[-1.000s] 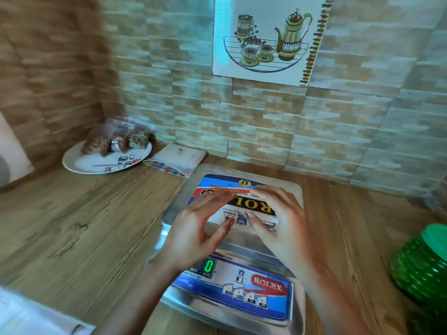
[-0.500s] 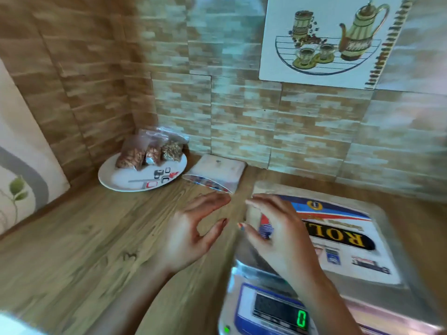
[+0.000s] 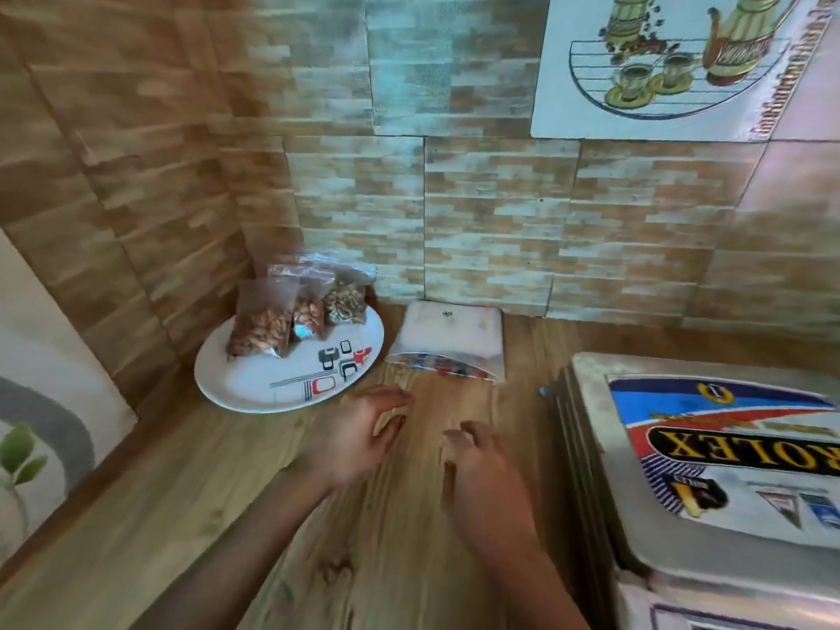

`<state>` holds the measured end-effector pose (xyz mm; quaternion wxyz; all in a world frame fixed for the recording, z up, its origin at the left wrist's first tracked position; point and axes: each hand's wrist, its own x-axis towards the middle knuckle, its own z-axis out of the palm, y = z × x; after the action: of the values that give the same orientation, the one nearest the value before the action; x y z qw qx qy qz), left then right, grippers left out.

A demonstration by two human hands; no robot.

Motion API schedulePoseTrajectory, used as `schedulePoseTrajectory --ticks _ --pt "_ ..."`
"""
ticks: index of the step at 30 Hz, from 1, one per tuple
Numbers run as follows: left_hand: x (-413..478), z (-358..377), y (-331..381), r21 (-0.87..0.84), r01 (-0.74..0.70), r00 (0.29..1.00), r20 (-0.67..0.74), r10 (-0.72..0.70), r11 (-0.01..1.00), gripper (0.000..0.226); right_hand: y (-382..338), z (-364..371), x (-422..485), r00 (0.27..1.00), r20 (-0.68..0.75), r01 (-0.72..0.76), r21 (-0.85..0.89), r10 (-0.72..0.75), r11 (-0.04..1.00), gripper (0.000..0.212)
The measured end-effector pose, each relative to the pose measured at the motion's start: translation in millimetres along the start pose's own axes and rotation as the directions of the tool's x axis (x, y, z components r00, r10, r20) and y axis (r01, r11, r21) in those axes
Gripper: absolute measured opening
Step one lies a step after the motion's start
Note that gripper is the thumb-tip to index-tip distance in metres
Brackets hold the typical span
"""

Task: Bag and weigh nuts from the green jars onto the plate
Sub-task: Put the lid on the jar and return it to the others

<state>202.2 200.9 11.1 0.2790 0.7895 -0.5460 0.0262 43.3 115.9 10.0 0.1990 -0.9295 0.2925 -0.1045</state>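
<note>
The wooden counter (image 3: 182, 538) carries a steel scale (image 3: 709, 452) at the right edge, labelled ROLEX. The white plate (image 3: 272, 393) sits in the far left corner, ahead and to the left of both grips. The left grip (image 3: 359, 438) and right grip (image 3: 486, 484) hover side by side above the counter, fingers loosely curled, holding nothing. A white packet (image 3: 450, 338) lies just beyond them. 3 bags of nuts (image 3: 295, 316) lean together on the plate's far side.
</note>
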Motion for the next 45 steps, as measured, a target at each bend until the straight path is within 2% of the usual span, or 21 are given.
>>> schedulePoseTrajectory --ticks 3,6,9,11,12,14,16,19,25,28,31,36,39,43,45 --pt "20 9 -23 0.097 -0.034 0.991 0.13 0.021 0.995 0.035 2 27 27 0.999 0.026 -0.045 -0.034 0.046 0.998 0.054" --pt "46 29 -39 0.133 -0.099 0.965 0.254 0.063 0.986 0.048 10 53 61 0.994 0.03 -0.105 -0.064 0.107 0.992 0.053" --pt "73 57 -54 0.224 -0.141 0.933 0.356 0.054 0.964 0.045 25 76 96 0.985 -0.106 -0.151 -0.117 0.139 0.982 0.051" --pt "90 76 -60 0.264 -0.149 0.922 0.385 0.037 0.953 0.051 36 89 111 0.977 -0.119 -0.193 -0.145 0.177 0.97 0.043" --pt "97 83 -63 0.285 -0.139 0.922 0.387 0.019 0.948 0.055 39 93 114 0.977 -0.1 -0.204 -0.148 0.19 0.968 0.047" --pt "111 95 -69 0.308 -0.118 0.928 0.371 -0.005 0.944 0.063 36 89 118 0.972 -0.143 -0.21 -0.194 0.184 0.958 0.051" --pt "122 97 -69 0.321 -0.134 0.949 0.314 0.028 0.938 0.061 33 85 122 0.97 -0.153 -0.219 -0.239 0.186 0.946 0.049" --pt "136 98 -67 0.293 -0.117 0.972 0.228 0.05 0.949 0.048 37 86 131 0.968 -0.15 -0.237 -0.265 0.203 0.935 0.051" --pt "154 98 -72 0.435 -0.285 0.94 0.302 0.159 0.854 0.014 39 87 134 0.964 -0.194 -0.23 -0.276 0.18 0.933 0.055" --pt "158 97 -76 0.531 -0.274 0.951 0.272 0.145 0.802 0.02 42 90 135 0.963 -0.215 -0.218 -0.271 0.162 0.937 0.056" --pt "159 89 -69 0.523 -0.231 0.948 0.31 0.069 0.821 0.02 43 94 135 0.963 -0.224 -0.208 -0.267 0.15 0.941 0.058" --pt "167 80 -67 0.59 -0.207 0.963 0.262 0.057 0.781 0.021 44 96 134 0.955 -0.264 -0.208 -0.268 0.136 0.941 0.058" --pt "165 76 -65 0.553 -0.189 0.967 0.247 0.056 0.811 0.02 45 96 135 0.954 -0.271 -0.208 -0.278 0.131 0.938 0.058" --pt "148 76 -70 0.409 -0.278 0.961 0.125 0.248 0.869 0.025 47 98 134 0.951 -0.29 -0.19 -0.283 0.106 0.94 0.056" --pt "135 76 -73 0.335 -0.296 0.951 0.021 0.307 0.895 0.027 49 99 135 0.951 -0.296 -0.178 -0.28 0.091 0.943 0.053"
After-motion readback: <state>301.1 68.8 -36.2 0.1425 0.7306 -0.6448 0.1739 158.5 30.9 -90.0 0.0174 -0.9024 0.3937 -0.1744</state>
